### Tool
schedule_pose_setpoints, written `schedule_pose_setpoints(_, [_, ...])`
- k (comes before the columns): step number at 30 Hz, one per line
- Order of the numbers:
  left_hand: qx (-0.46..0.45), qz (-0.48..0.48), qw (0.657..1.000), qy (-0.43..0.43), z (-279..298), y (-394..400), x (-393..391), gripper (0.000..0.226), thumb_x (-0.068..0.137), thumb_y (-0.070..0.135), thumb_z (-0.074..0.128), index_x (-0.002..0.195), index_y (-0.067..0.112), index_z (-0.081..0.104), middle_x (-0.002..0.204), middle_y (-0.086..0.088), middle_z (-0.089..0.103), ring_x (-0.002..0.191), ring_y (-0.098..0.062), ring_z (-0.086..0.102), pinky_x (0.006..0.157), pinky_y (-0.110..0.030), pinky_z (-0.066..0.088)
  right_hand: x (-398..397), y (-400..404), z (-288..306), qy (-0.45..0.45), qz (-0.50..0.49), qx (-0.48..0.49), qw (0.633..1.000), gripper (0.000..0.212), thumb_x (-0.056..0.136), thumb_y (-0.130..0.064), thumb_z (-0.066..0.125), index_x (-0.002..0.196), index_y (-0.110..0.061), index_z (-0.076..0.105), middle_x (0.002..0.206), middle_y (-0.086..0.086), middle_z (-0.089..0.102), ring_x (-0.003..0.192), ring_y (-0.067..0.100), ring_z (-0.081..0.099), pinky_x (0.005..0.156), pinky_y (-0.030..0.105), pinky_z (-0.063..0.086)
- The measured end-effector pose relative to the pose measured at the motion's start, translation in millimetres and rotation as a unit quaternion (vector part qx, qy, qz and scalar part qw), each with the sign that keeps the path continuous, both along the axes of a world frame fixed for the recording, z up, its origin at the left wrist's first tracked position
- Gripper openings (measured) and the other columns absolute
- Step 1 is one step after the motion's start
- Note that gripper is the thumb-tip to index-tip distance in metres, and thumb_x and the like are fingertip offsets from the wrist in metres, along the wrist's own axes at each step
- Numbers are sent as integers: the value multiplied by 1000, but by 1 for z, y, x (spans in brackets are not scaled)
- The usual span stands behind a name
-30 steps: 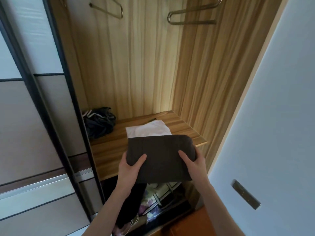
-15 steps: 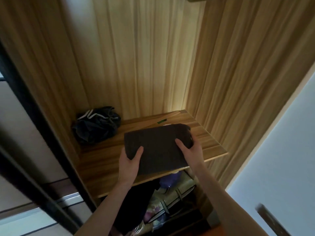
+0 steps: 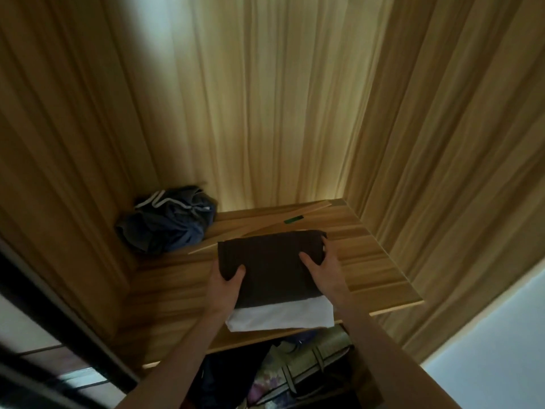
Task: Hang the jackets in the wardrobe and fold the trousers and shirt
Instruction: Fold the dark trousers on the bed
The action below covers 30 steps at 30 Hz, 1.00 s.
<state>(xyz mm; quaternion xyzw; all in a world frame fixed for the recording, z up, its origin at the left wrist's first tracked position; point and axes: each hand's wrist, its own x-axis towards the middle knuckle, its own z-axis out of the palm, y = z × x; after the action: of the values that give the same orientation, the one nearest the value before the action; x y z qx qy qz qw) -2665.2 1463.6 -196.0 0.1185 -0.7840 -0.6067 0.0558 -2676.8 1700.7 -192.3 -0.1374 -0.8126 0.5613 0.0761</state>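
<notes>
Left grip [image 3: 225, 283] and right grip [image 3: 326, 268] each clasp the folded dark trousers [image 3: 272, 268], stacked on a white shirt [image 3: 280, 317] on the wardrobe shelf [image 3: 380, 261]; crumpled dark garment [image 3: 169, 221] lies left-rear, wooden slat [image 3: 265, 227] just behind

Bare wooden shelf [image 3: 380, 270] lay open to the right of the folded dark-brown garment [image 3: 271, 267] and the white folded cloth [image 3: 283, 317] beneath it. A crumpled dark-blue garment [image 3: 168, 222] blocked the back-left corner. A thin wooden strip [image 3: 265, 224] crossed the rear.

Dark brown trousers [image 3: 271, 267]; white shirt [image 3: 280, 317]; navy bundle [image 3: 168, 222], striped-grain wood shelf [image 3: 371, 261]
</notes>
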Motion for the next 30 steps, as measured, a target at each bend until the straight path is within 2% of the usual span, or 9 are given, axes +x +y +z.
schedule_pose_setpoints(4, [-58, -15, 998, -24, -9, -3, -9, 56, 94, 39, 72, 141, 17, 50, 117, 6, 57, 120, -27, 62, 88, -32, 48, -5, 2, -19, -18, 1, 52, 998, 84, 95, -43, 71, 161, -19, 26, 149, 7, 53, 135, 29, 54, 112, 49, 47])
schedule_pose_setpoints(8, [-319, 43, 946, 40, -13, -7, -6, 68, 92, 47, 70, 145, 12, 46, 134, -12, 48, 127, -33, 45, 104, -48, 44, 3, -10, -19, 42, -69, 258, 963, 78, 98, -50, 61, 160, -19, 24, 154, 10, 35, 139, 31, 40, 114, 51, 42])
schedule_pose_setpoints(11, [-390, -13, 908, 153, -17, -1, -4, 58, 103, 47, 49, 152, 17, 42, 154, -9, 42, 142, -29, 39, 118, -52, 37, 2, -17, -21, 134, -7, 337, 932, 68, 104, -54, 46, 161, -21, 27, 163, 4, 32, 150, 24, 32, 121, 48, 34])
schedule_pose_setpoints(13, [-423, -80, 889, 157, -26, 2, -7, 63, 105, 53, 32, 157, 18, 38, 165, -6, 33, 155, -25, 24, 127, -49, 23, -1, -17, -31, 132, 53, 353, 925, 70, 105, -60, 35, 163, -23, 25, 168, 1, 29, 155, 19, 26, 125, 44, 28])
schedule_pose_setpoints(16, [-431, -121, 886, 120, -38, 3, -10, 74, 102, 62, 16, 163, 21, 26, 172, 0, 18, 159, -17, 5, 130, -38, 6, -5, -11, -44, 96, 90, 323, 937, 78, 102, -68, 26, 164, -21, 24, 169, 0, 27, 157, 15, 22, 128, 36, 20])
schedule_pose_setpoints(21, [-419, -130, 893, 103, -41, 2, -10, 77, 100, 64, 13, 164, 21, 23, 172, 0, 15, 160, -16, 4, 130, -39, 8, -4, -12, -44, 85, 89, 313, 942, 73, 104, -59, 37, 163, -17, 28, 169, 0, 27, 157, 12, 20, 122, 20, 7])
schedule_pose_setpoints(23, [-412, -139, 895, 95, -36, 0, -7, 79, 98, 66, 15, 163, 23, 24, 172, 1, 15, 160, -16, 5, 130, -38, 10, -3, -12, -43, 81, 98, 303, 945, 71, 104, -57, 40, 163, -17, 28, 170, 0, 26, 157, 13, 19, 125, 23, 8])
schedule_pose_setpoints(26, [-404, -139, 899, 98, -20, -7, 0, 79, 96, 68, 24, 160, 22, 34, 168, 1, 29, 157, -19, 20, 127, -39, 23, 2, -12, -34, 91, 84, 285, 950, 72, 104, -59, 40, 162, -17, 31, 169, 2, 27, 157, 17, 19, 129, 41, 20])
schedule_pose_setpoints(30, [-399, -116, 899, 138, 2, -22, 17, 72, 98, 62, 34, 154, 18, 45, 156, -3, 49, 145, -21, 43, 118, -41, 40, 24, -17, -12, 142, 38, 280, 949, 72, 103, -60, 40, 161, -18, 32, 168, 2, 28, 157, 20, 19, 127, 42, 22])
